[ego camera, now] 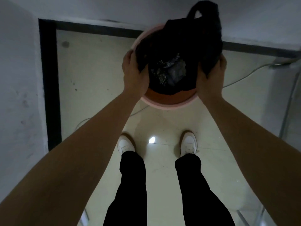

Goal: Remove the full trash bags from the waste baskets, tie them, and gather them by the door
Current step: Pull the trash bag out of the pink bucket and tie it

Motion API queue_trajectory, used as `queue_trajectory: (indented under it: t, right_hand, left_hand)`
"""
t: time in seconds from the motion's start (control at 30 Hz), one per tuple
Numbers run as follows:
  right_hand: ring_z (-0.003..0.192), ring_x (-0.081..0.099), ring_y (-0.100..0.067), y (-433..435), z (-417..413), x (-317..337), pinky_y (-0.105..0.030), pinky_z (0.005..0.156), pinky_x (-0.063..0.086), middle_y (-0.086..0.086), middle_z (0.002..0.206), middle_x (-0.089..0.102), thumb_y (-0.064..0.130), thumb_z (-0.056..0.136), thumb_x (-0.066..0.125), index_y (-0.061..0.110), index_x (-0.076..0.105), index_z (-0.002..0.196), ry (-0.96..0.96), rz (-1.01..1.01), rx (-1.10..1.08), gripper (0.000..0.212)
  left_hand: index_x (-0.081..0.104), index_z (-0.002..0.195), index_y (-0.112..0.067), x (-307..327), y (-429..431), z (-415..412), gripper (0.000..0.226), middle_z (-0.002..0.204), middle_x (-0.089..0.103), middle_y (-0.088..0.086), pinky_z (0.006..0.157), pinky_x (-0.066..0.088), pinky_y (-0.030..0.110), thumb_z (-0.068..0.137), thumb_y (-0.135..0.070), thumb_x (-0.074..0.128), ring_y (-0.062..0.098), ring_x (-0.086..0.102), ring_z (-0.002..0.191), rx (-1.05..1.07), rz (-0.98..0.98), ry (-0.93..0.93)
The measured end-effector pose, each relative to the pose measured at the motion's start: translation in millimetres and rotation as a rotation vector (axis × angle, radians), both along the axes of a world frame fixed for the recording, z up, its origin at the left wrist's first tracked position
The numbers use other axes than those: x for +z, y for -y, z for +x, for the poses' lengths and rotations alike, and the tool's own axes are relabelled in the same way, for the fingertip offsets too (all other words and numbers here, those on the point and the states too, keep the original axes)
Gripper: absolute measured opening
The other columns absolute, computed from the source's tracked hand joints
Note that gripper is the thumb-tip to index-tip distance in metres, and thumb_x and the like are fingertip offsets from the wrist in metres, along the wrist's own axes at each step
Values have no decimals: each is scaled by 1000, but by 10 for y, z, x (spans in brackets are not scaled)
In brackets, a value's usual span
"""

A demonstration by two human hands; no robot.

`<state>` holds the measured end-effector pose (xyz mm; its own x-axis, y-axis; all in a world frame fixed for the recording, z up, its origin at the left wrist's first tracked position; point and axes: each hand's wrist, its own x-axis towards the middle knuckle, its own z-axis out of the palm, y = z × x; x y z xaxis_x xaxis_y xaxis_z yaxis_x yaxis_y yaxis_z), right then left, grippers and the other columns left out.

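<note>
Left hand (pixel 135 74) has its fingers curled round a bunch of the thin black plastic trash bag (pixel 179 38) at the left rim. Right hand (pixel 211 74) is curled the same way round a fold at the right rim. The bag is not yet out. It sits inside the round pink plastic waste basket (pixel 169 105), which lies between the two hands.

Risks, judged from this grip:
- The film is thin and held in only two bunches, so a sharp upward pull could tear it at the fingers.
- The bag's mouth gapes between the hands. If one side rises faster than the other, the load could tip out onto the pale tiled floor (pixel 97 70).
- If the bag clings to the basket wall, the basket may lift with it and then drop.
- A thin grey cable (pixel 244 75) runs along the floor beyond the right hand and could catch a foot on the walk to the door.

Containers: the basket holds the bag, and on the side nearest the wrists the bag's edge lies below the rim, baring the orange-pink inner wall. The bag holds crumpled silver-grey rubbish (pixel 171 70), seen low between the hands. How full it is cannot be told in this dim light. A black loop handle of the bag (pixel 203 8) stands up on the far side, beyond the right hand. Whether the basket rests on the floor cannot be told.
</note>
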<state>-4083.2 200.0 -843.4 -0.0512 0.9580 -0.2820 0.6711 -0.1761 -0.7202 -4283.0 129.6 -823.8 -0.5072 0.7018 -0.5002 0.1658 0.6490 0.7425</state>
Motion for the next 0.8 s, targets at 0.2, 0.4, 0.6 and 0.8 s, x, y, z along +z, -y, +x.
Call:
queue_trajectory:
  t: [0.2,0.4,0.6,0.8]
  right_hand:
    - [111,59,-2,-86,-187,414,-15,97,43,5,121,62,23,89,61,11,52,134,-256,-68,-140,47]
    - [112,55,1,-228,-261,868,-16,99,48,7,127,52,24,71,90,18,31,132,-407,-267,-117,86]
    - [132,50,-26,-309,-71,1290,-41,107,43,-5,145,49,68,55,80,29,18,153,-5,-133,453,122]
    - [72,58,-32,-290,89,1763,-33,61,40,-8,77,54,25,83,61,12,50,85,36,-53,338,17]
  left_hand:
    - [66,121,-3,386,-226,-43,37,107,74,5,96,55,35,98,-30,57,14,70,101,525,168,132]
    - [57,137,-6,787,-304,-136,60,124,68,17,99,55,41,94,-48,56,15,70,101,689,156,285]
    - [68,119,-8,1438,-323,-148,58,104,73,3,83,61,30,96,-59,51,17,73,92,787,161,282]
    - [50,131,-22,2119,-64,-21,51,93,58,-18,67,47,8,93,-55,61,-4,59,84,655,87,186]
